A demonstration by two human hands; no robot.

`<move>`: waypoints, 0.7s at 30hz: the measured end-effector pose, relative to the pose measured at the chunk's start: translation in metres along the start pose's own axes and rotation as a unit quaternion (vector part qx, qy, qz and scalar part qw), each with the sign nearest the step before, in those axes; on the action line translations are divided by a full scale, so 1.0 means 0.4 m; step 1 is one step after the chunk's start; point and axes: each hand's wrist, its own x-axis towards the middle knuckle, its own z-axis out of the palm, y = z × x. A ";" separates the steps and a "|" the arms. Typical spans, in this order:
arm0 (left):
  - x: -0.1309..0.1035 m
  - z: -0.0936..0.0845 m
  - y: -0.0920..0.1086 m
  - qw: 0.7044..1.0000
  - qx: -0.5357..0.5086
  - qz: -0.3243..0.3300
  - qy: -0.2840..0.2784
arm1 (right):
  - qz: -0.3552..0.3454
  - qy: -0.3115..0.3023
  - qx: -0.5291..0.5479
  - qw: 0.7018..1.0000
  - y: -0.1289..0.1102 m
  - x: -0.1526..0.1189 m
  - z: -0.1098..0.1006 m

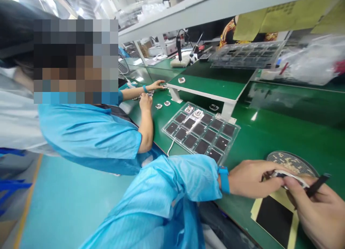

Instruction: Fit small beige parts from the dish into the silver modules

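From nine o'clock, we see a co-worker [88, 134] in blue, the pale floor [64, 198] at eight. Toward four, a clear tray [232, 143] lies on our green table [283, 130], a raised stand [210, 87] at two. Farther out at four, our left hand [250, 179] grips a white-rimmed part [292, 177] beside a round dish [309, 166]; our right hand [320, 209] holds it too, plus a black tool [319, 185].

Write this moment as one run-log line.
left hand: pinching white part; right hand: same part, black tool; below: black sheet; nearby: clear tray
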 end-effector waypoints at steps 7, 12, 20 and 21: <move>0.027 -0.025 -0.015 0.996 0.084 -0.016 -0.029 | 0.002 -0.081 0.002 0.997 -0.028 0.058 -0.020; 0.038 -0.037 -0.015 0.991 0.125 0.042 -0.013 | -0.246 -0.054 0.034 0.967 -0.029 0.062 -0.046; 0.042 -0.036 -0.017 0.992 0.125 0.023 -0.023 | -0.349 -0.089 0.040 0.932 -0.029 0.062 -0.039; 0.042 -0.035 -0.015 0.990 0.134 0.020 -0.024 | -0.349 -0.093 0.035 0.932 -0.026 0.062 -0.038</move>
